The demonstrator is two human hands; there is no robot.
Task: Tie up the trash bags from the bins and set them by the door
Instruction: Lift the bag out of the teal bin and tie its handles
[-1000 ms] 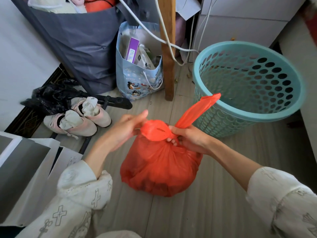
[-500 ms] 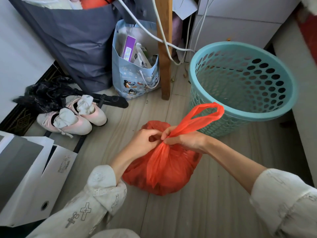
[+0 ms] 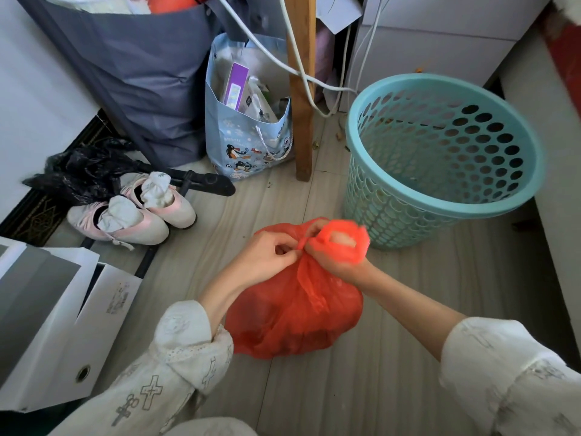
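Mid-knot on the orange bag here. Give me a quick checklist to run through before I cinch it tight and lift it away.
1. Both hands on the handles: ok. The left hand pinches one strip at the neck; the right hand has the other handle looped over it.
2. Knot closed: not ok. The handles are crossed but not drawn tight.
3. Orange trash bag settled: ok. It sits on the wooden floor, bulging but upright.
4. Tears or leaks: cannot tell. No spill shows around it; the underside is hidden.
5. Teal basket out of the way: ok. It stands behind the bag, with no liner visible in it.
6. Path to the door: cannot tell. No door is in view.
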